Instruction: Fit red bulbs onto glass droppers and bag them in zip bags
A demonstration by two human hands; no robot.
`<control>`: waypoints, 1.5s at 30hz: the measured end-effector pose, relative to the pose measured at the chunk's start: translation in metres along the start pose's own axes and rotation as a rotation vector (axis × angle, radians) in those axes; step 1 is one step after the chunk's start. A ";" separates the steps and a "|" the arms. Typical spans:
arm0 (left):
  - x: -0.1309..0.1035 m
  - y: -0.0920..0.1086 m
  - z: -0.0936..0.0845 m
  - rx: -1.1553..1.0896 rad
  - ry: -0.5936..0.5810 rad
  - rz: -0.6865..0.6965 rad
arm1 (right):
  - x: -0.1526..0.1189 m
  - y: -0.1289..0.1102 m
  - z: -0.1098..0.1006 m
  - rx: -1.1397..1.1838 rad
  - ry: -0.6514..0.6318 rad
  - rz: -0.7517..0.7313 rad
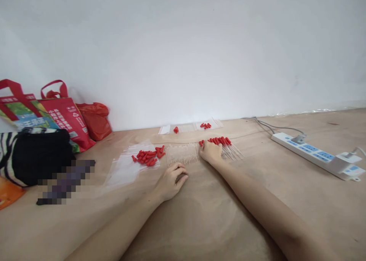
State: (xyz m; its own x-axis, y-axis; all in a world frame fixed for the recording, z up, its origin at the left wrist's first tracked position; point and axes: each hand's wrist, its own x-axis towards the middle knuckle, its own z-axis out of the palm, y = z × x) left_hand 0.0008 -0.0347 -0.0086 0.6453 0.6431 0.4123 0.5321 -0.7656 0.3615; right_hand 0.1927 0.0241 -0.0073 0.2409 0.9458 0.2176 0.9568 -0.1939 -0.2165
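My left hand (173, 181) rests on the table with its fingers loosely curled and apart, just below a row of thin pale sticks (183, 153). At the left end of a row of red-tipped sticks (224, 142) is my right hand (211, 151), its fingers bent down around a spot by a red tip; what they hold is hidden. Loose red pieces (147, 157) lie in a pile on clear plastic bags (122, 171) left of the sticks.
Near the wall, small clear bags (186, 127) carry a few red pieces (205, 126). A white power strip (314, 154) with plugs and cables is at right. Shopping bags (68, 118), a red bag (95, 120) and black cloth (42, 154) stand at left.
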 end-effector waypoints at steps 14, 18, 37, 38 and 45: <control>-0.003 -0.053 -0.045 0.503 0.442 -0.431 | -0.002 -0.020 0.000 0.041 -0.037 -0.041; -0.020 -0.095 -0.078 0.608 0.429 -0.769 | -0.001 -0.021 0.001 0.039 -0.059 -0.036; -0.034 -0.127 -0.079 0.494 0.285 -0.977 | -0.016 -0.014 0.002 0.080 0.094 -0.057; -0.034 -0.127 -0.080 0.490 0.311 -0.995 | -0.018 -0.010 0.002 0.096 0.142 -0.072; -0.022 -0.098 -0.075 0.466 0.667 -0.837 | -0.045 0.038 0.009 0.281 0.297 -0.371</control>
State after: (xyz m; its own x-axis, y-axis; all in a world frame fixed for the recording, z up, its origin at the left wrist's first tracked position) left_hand -0.1063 0.0277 0.0093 -0.3446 0.7236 0.5980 0.8942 0.0592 0.4437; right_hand 0.2169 -0.0237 -0.0342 -0.0299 0.8155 0.5780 0.9158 0.2541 -0.3111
